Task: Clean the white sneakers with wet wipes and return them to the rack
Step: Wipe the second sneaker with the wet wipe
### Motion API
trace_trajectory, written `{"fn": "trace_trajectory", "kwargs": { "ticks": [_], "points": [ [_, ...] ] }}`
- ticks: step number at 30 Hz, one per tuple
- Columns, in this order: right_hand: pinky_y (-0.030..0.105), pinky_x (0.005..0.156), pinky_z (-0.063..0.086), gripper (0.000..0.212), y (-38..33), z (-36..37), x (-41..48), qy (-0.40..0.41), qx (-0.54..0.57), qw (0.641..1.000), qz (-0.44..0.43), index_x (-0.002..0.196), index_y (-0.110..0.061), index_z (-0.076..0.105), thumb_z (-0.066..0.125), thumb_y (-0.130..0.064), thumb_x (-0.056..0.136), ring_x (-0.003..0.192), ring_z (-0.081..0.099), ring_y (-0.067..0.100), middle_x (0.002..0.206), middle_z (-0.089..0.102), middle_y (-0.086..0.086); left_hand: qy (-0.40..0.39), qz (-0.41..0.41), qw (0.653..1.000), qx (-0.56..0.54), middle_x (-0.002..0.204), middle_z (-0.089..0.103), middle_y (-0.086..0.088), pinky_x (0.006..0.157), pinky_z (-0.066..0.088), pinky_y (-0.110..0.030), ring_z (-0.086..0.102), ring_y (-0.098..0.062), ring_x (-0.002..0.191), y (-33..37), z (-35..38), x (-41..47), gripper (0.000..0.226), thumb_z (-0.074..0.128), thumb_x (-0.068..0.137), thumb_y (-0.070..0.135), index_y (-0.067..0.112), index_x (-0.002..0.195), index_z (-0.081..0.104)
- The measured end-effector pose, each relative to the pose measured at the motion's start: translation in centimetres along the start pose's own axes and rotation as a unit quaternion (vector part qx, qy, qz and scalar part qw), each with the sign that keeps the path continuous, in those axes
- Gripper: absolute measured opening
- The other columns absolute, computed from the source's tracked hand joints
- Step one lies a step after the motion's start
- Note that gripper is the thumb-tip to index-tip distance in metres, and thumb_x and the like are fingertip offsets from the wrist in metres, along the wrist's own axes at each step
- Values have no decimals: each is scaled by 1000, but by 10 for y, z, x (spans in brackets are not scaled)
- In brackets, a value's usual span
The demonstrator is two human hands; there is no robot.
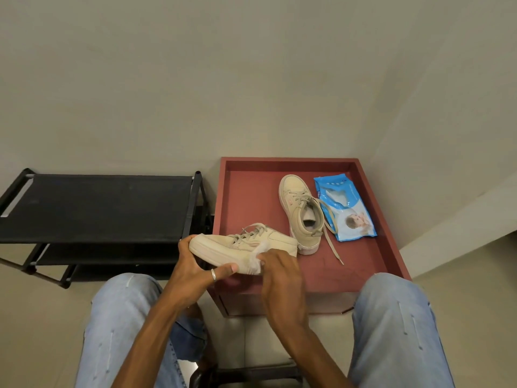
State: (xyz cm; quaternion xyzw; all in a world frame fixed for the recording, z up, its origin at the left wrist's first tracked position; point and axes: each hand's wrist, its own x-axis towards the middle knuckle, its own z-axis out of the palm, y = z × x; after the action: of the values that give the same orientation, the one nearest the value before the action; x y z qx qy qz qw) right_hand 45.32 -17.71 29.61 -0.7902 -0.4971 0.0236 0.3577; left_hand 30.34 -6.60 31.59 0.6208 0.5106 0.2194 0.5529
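Note:
My left hand (195, 268) grips an off-white sneaker (240, 243) by its toe and sole, holding it on its side in the air at the red table's near-left edge. My right hand (279, 271) pinches a crumpled white wet wipe (256, 259) against the side of that sneaker near the sole. The second sneaker (300, 214) stands upright on the red table (246, 191), its loose lace trailing toward me. A blue pack of wet wipes (345, 208) lies beside it on the right, flap open.
A black shoe rack (95, 208) with fabric shelves stands to the left against the wall, its top shelf bare. My knees in light jeans frame the bottom of the view. The table has a raised rim and sits in the room corner.

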Motion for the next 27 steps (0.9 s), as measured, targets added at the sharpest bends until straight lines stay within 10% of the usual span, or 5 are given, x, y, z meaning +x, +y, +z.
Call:
{"fn": "trace_trajectory", "kwargs": {
  "ticks": [7,17,22,27],
  "points": [
    [39,73,57,24,32,-4,7,12,-36,998,58,103,-13,71,66,-1,83,87,63,25,100,69,7,-11,8,1000,3,115,47,21,79,42,-16,50,-6,106,3,-2,-4,96,90,67,29,31,137,25],
    [28,73,53,35,-7,-3,5,-8,27,999,-36,105,-12,73,42,-16,90,94,59,20,105,67,3,-33,17,999,-8,122,46,22,84,45,-18,49,-1,111,3,-6,-6,113,92,45,57,36,136,27],
    [40,64,56,36,20,-11,10,-5,-24,999,34,99,-13,72,62,10,74,85,61,28,98,67,5,-30,14,999,-5,120,46,22,89,43,-24,48,-11,115,6,-4,-6,100,91,61,36,35,137,26],
    [27,69,53,26,-29,-7,9,-16,4,999,-34,101,-14,71,52,-12,84,88,60,19,101,69,1,-38,28,999,-15,121,45,20,83,46,-17,50,-3,110,6,-5,-9,101,91,60,35,36,137,25]
  ]
}}
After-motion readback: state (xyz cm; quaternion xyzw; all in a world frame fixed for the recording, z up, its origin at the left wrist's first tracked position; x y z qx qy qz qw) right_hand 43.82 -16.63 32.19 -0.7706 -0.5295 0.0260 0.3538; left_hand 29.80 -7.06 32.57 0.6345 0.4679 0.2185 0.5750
